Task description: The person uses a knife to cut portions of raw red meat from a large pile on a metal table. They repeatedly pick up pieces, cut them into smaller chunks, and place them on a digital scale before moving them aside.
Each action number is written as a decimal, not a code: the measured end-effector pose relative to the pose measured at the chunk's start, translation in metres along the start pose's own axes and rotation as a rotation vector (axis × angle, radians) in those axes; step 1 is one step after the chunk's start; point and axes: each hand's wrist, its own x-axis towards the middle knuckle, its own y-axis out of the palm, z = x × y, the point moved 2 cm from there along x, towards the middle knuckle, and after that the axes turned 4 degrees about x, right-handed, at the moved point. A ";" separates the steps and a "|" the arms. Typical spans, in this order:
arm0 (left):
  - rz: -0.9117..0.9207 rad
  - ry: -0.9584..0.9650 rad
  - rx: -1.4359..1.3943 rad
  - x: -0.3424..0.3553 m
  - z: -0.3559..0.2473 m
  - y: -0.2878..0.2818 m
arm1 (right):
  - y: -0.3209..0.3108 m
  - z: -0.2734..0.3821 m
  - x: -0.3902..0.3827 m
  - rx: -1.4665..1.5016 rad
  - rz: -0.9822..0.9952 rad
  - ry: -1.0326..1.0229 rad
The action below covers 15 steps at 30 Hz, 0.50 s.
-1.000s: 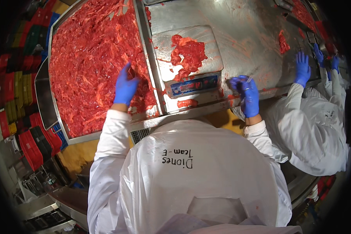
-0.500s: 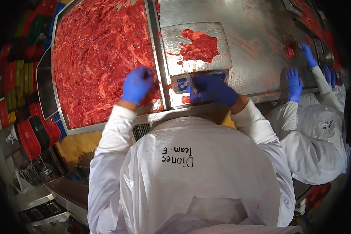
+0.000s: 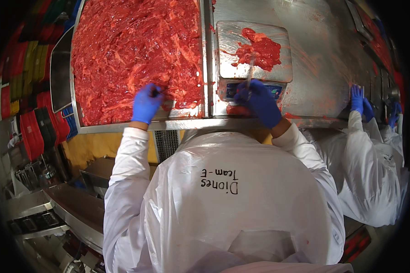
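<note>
A wide steel tray (image 3: 168,124) holds red chopped meat (image 3: 127,50). My left hand (image 3: 146,102), in a blue glove, rests at the near part of the meat, fingers curled; what is in them is unclear. Right of the tray sits a steel scale (image 3: 232,68), a flattened lump of meat (image 3: 264,51) on its plate and smears around it. My right hand (image 3: 259,102), gloved in blue, is closed on a thin metal tool (image 3: 251,70) over the scale's display, its far end at the lump.
Co-workers in white coats (image 3: 364,173) stand along the right, their gloved hands (image 3: 357,99) at the steel worktop (image 3: 314,59), with more meat (image 3: 378,38) beyond. Stacked coloured crates (image 3: 32,132) line the left, and steel equipment (image 3: 73,214) stands at lower left.
My right hand moved left onto the front of the scale with the tool. My left hand's fingers have curled down at the meat. The view has shifted, and co-workers' hands moved.
</note>
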 end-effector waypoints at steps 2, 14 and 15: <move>0.102 0.218 0.296 -0.024 0.004 0.025 | -0.009 0.007 -0.004 -0.137 -0.024 0.075; 0.531 -0.354 -0.465 0.014 0.037 -0.015 | -0.042 0.038 -0.077 -0.089 0.038 0.104; 0.474 -0.350 -0.390 0.016 0.053 -0.019 | -0.046 0.039 -0.079 -0.063 0.028 0.105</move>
